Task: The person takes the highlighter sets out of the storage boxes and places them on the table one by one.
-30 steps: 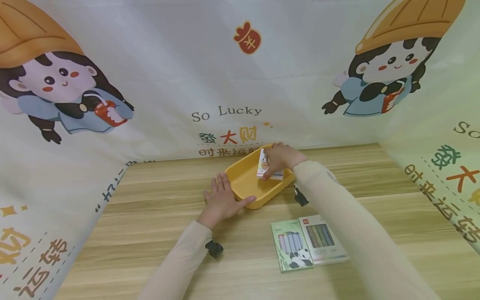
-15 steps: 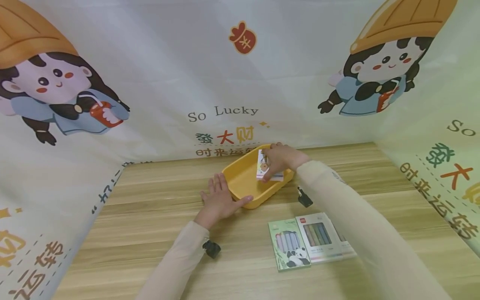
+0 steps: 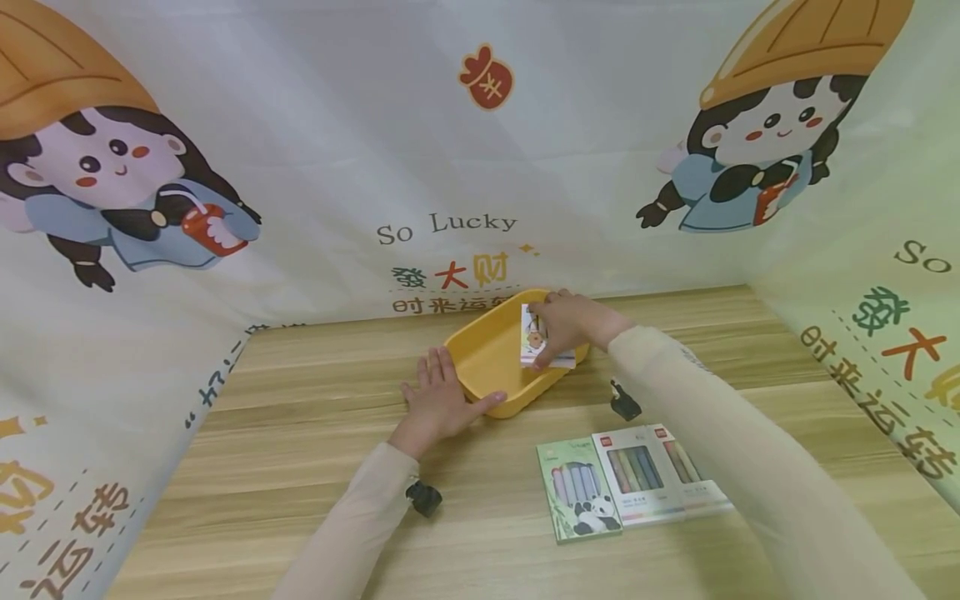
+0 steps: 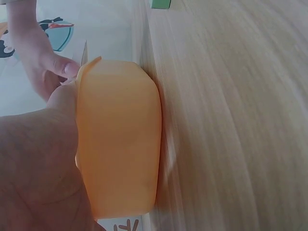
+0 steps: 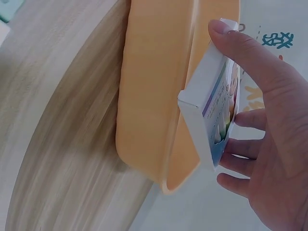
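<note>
My right hand [image 3: 573, 323] holds a small white box [image 3: 532, 340] with a cartoon print over the right part of a yellow plastic tray [image 3: 487, 358]. In the right wrist view, the thumb grips one edge of the box [image 5: 207, 77] and the fingers lie along its printed face. The box is tilted above the tray's rim; whether it touches the tray is unclear. My left hand [image 3: 437, 407] rests against the tray's near left corner, fingers spread along the side and thumb across the near end. The left wrist view shows the tray's outer wall [image 4: 120, 139] beside that hand.
On the wooden table [image 3: 300, 433], a green panda box [image 3: 587, 492] of pens lies beside a white box [image 3: 637, 475] with a window. Another white windowed box [image 3: 690, 467] lies partly under my right forearm. A printed cloth [image 3: 315, 167] stands behind the tray.
My right hand has shifted slightly right and nearer with the small white box. As the forearm moves right, more of the second white windowed box shows. The left hand stays on the tray.
</note>
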Demonstrator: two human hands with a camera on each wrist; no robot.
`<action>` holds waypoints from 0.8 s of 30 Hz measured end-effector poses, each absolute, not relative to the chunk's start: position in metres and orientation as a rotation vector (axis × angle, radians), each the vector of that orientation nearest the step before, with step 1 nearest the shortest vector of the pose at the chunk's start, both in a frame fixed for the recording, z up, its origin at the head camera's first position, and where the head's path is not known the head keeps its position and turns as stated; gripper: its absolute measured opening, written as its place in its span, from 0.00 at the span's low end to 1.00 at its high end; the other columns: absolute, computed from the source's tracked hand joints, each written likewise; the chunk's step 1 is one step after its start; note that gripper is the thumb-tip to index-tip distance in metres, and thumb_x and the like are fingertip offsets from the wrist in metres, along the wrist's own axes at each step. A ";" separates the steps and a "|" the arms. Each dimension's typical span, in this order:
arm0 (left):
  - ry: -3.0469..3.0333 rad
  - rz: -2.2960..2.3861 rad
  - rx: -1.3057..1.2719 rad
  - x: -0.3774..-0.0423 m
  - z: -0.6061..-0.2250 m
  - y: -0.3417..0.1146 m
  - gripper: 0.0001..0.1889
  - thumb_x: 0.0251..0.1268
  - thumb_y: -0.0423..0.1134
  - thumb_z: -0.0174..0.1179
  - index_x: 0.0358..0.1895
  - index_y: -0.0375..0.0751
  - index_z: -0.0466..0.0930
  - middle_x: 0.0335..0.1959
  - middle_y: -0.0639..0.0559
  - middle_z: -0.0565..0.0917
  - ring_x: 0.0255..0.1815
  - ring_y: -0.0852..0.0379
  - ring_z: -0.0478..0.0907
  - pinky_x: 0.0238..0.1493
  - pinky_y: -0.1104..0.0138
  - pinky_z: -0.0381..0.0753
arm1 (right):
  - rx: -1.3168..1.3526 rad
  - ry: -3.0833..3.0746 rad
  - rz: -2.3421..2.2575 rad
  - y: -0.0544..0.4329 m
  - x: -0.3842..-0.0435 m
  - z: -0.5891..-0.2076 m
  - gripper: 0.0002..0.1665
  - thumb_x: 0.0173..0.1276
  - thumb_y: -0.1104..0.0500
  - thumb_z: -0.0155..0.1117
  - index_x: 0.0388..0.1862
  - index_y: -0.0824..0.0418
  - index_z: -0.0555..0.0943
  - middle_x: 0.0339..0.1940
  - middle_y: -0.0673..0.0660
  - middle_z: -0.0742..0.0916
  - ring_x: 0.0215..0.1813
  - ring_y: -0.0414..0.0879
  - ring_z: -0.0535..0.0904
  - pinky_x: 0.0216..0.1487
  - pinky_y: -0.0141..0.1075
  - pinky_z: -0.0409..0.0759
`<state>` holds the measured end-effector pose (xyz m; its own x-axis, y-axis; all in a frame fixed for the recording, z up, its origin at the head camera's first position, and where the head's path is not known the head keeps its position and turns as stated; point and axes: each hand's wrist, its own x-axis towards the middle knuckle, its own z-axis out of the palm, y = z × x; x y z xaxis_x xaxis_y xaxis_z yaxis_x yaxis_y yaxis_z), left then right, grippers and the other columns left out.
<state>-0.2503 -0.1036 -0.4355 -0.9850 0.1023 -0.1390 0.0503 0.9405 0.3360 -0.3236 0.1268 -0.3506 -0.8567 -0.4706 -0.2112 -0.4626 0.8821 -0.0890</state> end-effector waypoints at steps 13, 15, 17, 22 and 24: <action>2.944 0.515 0.115 -0.249 -0.434 -0.103 0.69 0.53 0.82 0.47 0.78 0.32 0.26 0.81 0.35 0.29 0.82 0.34 0.29 0.73 0.29 0.38 | -0.731 2.830 -0.053 0.143 -0.317 -0.354 0.68 0.45 0.30 0.76 0.79 0.56 0.57 0.78 0.65 0.67 0.78 0.63 0.60 0.77 0.57 0.60; 2.943 0.518 0.114 -0.249 -0.434 -0.103 0.68 0.54 0.82 0.47 0.78 0.32 0.26 0.81 0.35 0.29 0.82 0.34 0.29 0.74 0.29 0.38 | -0.743 2.834 -0.061 0.145 -0.315 -0.353 0.68 0.46 0.30 0.76 0.79 0.57 0.58 0.77 0.65 0.67 0.78 0.64 0.61 0.77 0.58 0.60; 2.942 0.519 0.114 -0.249 -0.434 -0.103 0.68 0.54 0.82 0.47 0.78 0.32 0.26 0.81 0.35 0.29 0.82 0.34 0.29 0.74 0.29 0.38 | -0.761 2.837 -0.063 0.146 -0.313 -0.353 0.68 0.46 0.30 0.76 0.79 0.57 0.58 0.77 0.66 0.67 0.78 0.64 0.61 0.76 0.59 0.61; 2.938 0.510 0.113 -0.249 -0.434 -0.102 0.68 0.55 0.81 0.47 0.78 0.32 0.25 0.81 0.35 0.29 0.82 0.34 0.29 0.74 0.30 0.39 | -0.768 2.826 -0.072 0.149 -0.308 -0.352 0.68 0.46 0.31 0.77 0.80 0.56 0.57 0.77 0.65 0.67 0.77 0.63 0.62 0.75 0.59 0.63; 2.936 0.512 0.115 -0.249 -0.433 -0.102 0.68 0.55 0.81 0.47 0.78 0.32 0.25 0.81 0.35 0.29 0.82 0.34 0.29 0.74 0.30 0.39 | -0.769 2.823 -0.075 0.150 -0.307 -0.352 0.67 0.46 0.32 0.77 0.80 0.56 0.57 0.78 0.64 0.67 0.77 0.63 0.62 0.75 0.58 0.62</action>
<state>-0.2486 -0.1016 -0.4333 -0.9845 0.1023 -0.1425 0.0481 0.9386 0.3417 -0.3070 0.1498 -0.3516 -0.8406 -0.5066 -0.1918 -0.4957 0.8622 -0.1045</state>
